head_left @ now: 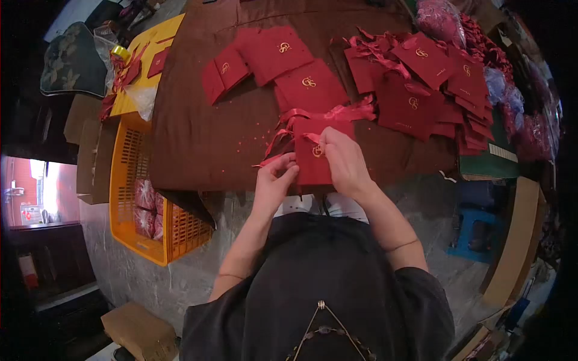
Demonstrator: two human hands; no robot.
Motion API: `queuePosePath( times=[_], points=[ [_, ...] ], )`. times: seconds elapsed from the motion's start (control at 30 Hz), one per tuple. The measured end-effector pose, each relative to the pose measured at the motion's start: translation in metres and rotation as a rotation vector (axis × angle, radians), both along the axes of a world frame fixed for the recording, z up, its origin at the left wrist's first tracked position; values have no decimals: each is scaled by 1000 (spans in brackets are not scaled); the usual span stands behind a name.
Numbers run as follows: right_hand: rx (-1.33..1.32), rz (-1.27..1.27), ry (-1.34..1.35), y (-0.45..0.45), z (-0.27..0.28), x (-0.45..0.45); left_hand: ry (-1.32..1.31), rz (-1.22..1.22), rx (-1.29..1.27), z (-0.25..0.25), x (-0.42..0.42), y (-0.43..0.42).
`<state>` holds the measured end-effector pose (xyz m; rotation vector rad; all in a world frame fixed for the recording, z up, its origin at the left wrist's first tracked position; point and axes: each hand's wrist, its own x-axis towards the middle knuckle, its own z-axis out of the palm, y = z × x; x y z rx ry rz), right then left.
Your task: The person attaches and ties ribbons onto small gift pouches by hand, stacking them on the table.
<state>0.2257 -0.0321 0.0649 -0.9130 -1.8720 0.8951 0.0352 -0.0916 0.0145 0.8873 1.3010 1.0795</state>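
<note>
A small red paper bag (313, 171) with a gold logo lies flat at the table's near edge, between my hands. My right hand (344, 161) is over its right side, fingers closed on a red ribbon (311, 138) that crosses the bag's upper part. At the left edge of the bag, my left hand (278, 180) has thumb and fingertips pinched together. What sits in that pinch is too small to make out. Loose satin ribbons (346, 112) spread above the bag.
More red bags (310, 83) lie farther back on the brown-covered table (205, 144). Ribboned bags (409, 105) pile up at the right. An orange crate (138, 240) with wrapped red packs stands left, a blue stool (475, 234) right. Red specks dot the cloth.
</note>
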Motion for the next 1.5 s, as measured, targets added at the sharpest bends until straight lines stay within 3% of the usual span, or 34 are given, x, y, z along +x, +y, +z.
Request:
queuePosePath(
  times=[0.2, 0.3, 0.47, 0.63, 1.0, 1.17, 1.37, 1.43, 1.5],
  points=[
    [192, 164, -184, 7, -21, 1, 17, 2, -7, 10, -2, 4],
    [325, 124, -217, 10, -30, 4, -5, -2, 38, 10, -2, 4],
    [238, 71, -150, 4, -44, 2, 136, -13, 69, -3, -3, 4],
    [201, 69, -106, 0, -52, 4, 80, 3, 61, -13, -6, 5],
    [392, 53, -216, -8, -49, -3, 53, 8, 40, -8, -1, 3],
    [410, 65, -296, -11, -53, -7, 271, 28, 124, -25, 1, 2],
    [412, -30, -278, -20, -58, -15, 485, 91, 223, -5, 14, -5],
    [392, -42, -352, -22, -60, -17, 399, 102, 199, -4, 19, -6],
    [396, -47, -396, -25, -59, -20, 495, 113, 284, -4, 23, -7]
  ],
)
